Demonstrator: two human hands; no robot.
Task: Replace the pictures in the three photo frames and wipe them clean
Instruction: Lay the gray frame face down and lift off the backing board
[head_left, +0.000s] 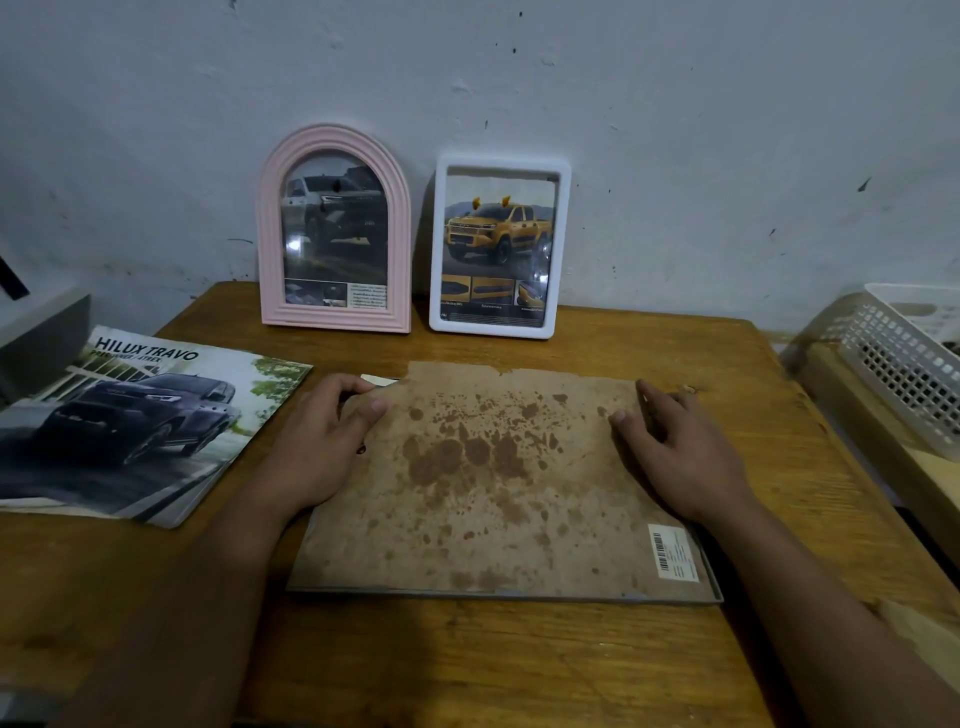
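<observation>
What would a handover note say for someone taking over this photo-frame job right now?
Left hand: fingers curled at the left edge of the stained brown backing board, apparently gripping it.
Right hand: flat, resting on the board's right side.
The board lies on the large flat frame, face down on the wooden table.
Pink arched frame and white rectangular frame stand against the wall, each holding a truck picture.
Truck brochure lies at the left.
Left: finish the large frame; no wiping cloth in view.
</observation>
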